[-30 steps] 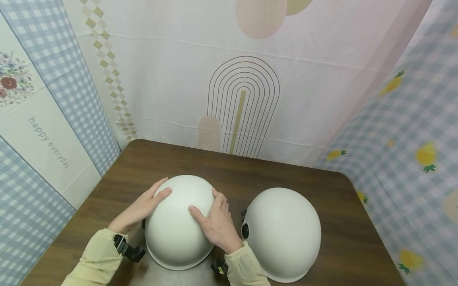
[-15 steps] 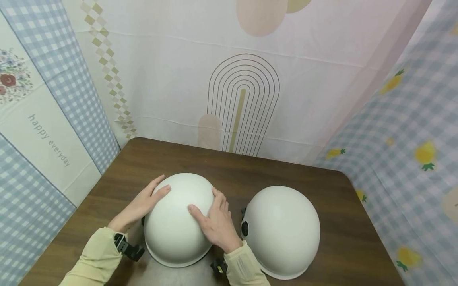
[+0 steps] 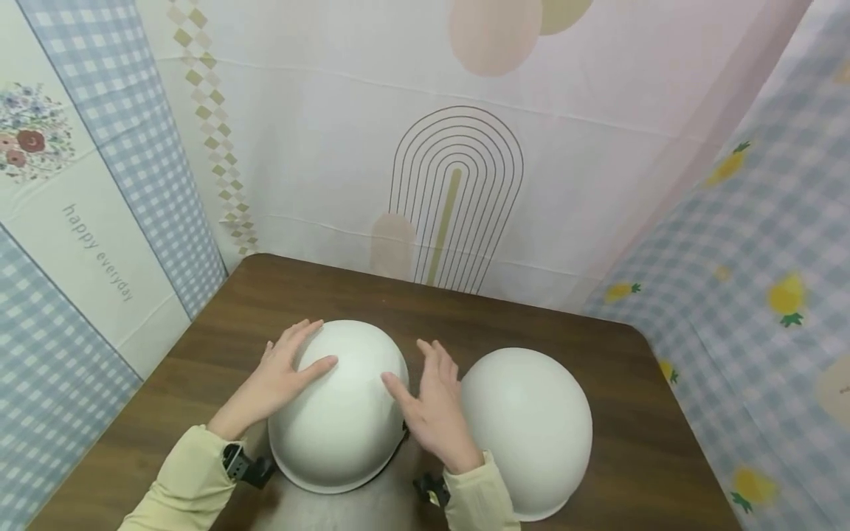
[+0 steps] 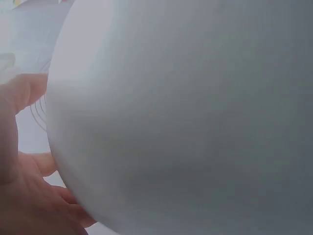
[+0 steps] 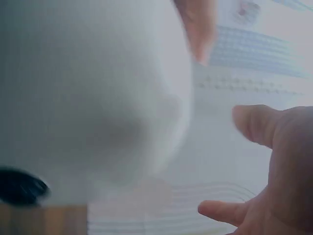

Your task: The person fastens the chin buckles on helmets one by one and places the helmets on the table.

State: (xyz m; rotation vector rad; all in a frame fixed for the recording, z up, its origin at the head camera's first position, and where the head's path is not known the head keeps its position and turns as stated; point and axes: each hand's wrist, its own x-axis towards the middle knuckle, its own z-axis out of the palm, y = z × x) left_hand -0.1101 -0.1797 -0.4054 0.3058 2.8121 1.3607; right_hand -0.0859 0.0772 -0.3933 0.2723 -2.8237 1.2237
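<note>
In the head view a white helmet, dome up, sits near the front left of the table. My left hand rests on its upper left side, thumb and fingers spread. The left wrist view shows fingertips along the edge of the smooth helmet. My right hand is held apart from the helmet's right side, fingers extended and nothing in them. The right wrist view has a gap between that hand and the helmet, whose side bears a black round fitting.
A second white helmet stands dome up to the right, partly behind my right forearm. Beneath the first helmet, a pale grey surface shows at the front. Patterned cloths hang behind and beside the brown table.
My right hand has come off the helmet and moved right. My left hand has shifted slightly right on the dome. The helmet has turned a little, with a dark edge now showing lower right.
</note>
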